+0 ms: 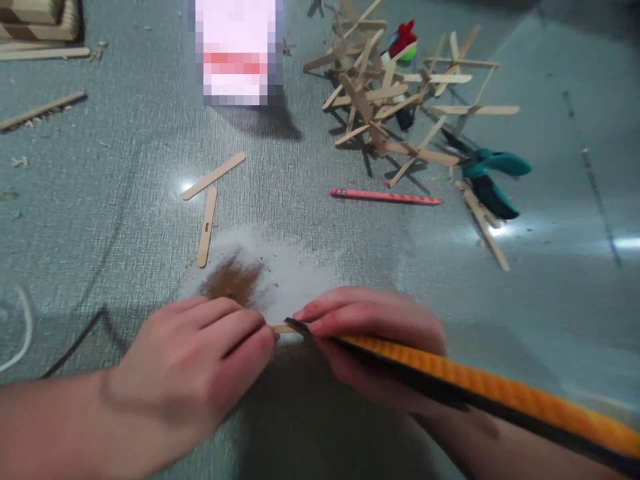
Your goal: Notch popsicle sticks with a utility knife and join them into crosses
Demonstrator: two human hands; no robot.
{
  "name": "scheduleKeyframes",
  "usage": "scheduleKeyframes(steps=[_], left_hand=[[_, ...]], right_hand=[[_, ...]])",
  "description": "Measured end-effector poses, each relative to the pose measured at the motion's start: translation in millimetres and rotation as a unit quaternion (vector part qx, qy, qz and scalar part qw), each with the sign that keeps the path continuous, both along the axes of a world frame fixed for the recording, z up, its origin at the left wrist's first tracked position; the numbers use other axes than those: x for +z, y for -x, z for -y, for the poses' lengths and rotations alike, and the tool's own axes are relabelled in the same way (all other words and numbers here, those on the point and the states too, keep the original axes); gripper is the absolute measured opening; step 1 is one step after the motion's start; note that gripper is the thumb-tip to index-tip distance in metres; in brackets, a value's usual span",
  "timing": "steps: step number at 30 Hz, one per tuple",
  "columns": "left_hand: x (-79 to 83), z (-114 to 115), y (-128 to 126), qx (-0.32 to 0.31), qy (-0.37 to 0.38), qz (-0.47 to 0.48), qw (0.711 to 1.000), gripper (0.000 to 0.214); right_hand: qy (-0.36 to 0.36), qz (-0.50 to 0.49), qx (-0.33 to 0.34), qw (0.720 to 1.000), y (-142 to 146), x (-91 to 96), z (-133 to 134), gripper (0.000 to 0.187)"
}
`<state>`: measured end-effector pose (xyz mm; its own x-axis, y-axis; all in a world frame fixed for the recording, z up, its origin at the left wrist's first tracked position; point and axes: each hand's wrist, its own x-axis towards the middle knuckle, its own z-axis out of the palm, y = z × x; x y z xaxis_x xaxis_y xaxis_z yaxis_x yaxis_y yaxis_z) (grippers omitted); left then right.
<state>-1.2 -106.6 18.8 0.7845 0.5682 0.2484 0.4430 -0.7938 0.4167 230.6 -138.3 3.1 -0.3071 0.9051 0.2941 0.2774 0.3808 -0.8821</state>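
Observation:
My left hand (200,353) is closed round a thin wooden craft stick (282,328), and only a short end shows past its fingers. In my right hand (380,333), pinched near the front, is a long tool (450,373) with a narrow dark tip and a ribbed orange-and-black handle; its exact kind is unclear. That tip rests against the stick between both hands. Pale dust (295,267) and a brown patch of powder (233,280) lie just beyond the fingers. Two craft sticks are nearby: a plain one (214,177) and one with a small rectangular hole (204,240).
Glued craft sticks form a spiky structure (370,100) at the back right, with a red toy (404,41) behind. Teal-handled cutters (493,177) and a pink pencil (385,197) lie before it. A blurred-out upright object (235,53) stands at the back. Stacked sticks (37,27) occupy the far left corner.

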Motion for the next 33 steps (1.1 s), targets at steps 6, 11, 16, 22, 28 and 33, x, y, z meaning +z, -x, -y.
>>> scheduleKeyframes(steps=[6, 11, 16, 22, 28, 33], left_hand=[[-4.6, 10.9, 2.4, 0.046, 0.161, -0.024, 0.986, 0.019], [-2.5, -9.1, 1.8, 0.007, 0.025, -0.032, 0.999, 0.026], [-8.7, -28.6, 4.0, -0.07, 0.001, -0.037, 0.997, 0.025], [-13.1, -24.4, 6.0, -0.041, 0.024, 0.005, 0.999, 0.017], [-12.8, -24.3, 3.5, -0.027, 0.042, 0.025, 0.998, 0.021], [-13.4, -24.5, 3.6, -0.024, 0.072, 0.031, 0.997, 0.023]], right_hand=[[-0.039, 0.023, -0.108, 0.993, -1.7, 1.9, 11.3, 0.029], [-0.023, 0.034, -0.15, 0.988, -2.4, 5.7, 10.7, 0.023], [-0.042, 0.029, -0.131, 0.99, -0.5, 8.9, 10.3, 0.024], [-0.043, 0.03, -0.058, 0.997, 2.6, 3.8, 9.6, 0.024], [-0.033, 0.05, -0.03, 0.998, 7.9, -4.4, 9.4, 0.027], [-0.041, 0.068, -0.03, 0.996, 11.2, -4.8, 8.7, 0.025]])
